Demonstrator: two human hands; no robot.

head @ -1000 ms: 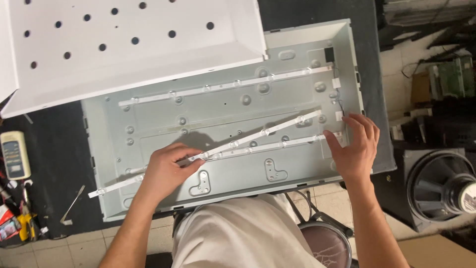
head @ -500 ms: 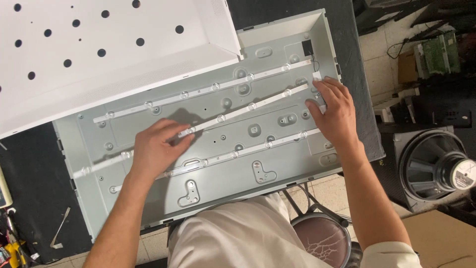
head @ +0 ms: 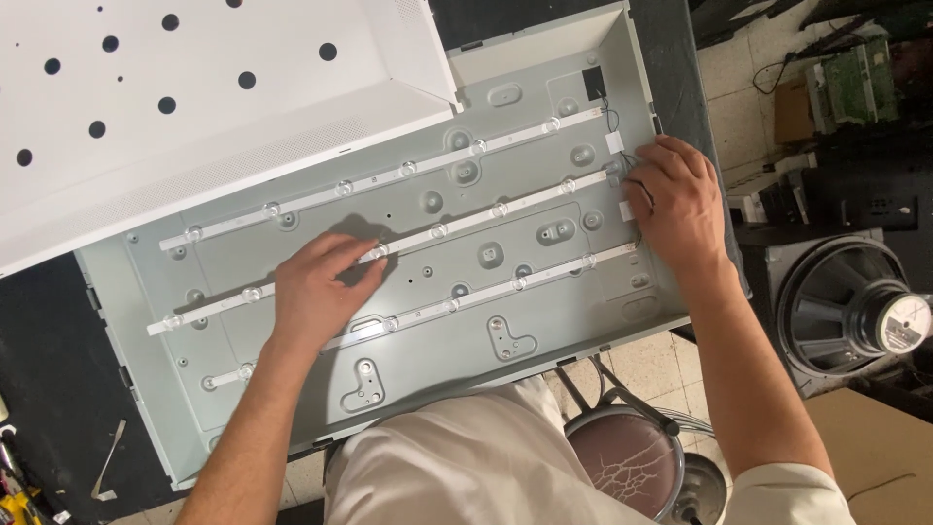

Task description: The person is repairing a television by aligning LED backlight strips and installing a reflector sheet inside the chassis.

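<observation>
Below you, a round stool [head: 625, 465] with a cracked brown seat stands on a pale tiled floor [head: 649, 358]. To your right a large loudspeaker [head: 855, 306] lies cone-up on a grey box, a brown cardboard sheet [head: 875, 457] just beside it; a green circuit board [head: 855, 83] sits further back

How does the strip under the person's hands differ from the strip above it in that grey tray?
The middle strip has the left hand on it and the right hand at its end; the top strip is untouched. The middle strip reaches further left. Both are thin, white, studded with round lenses, and slant across the metal panel.
</observation>
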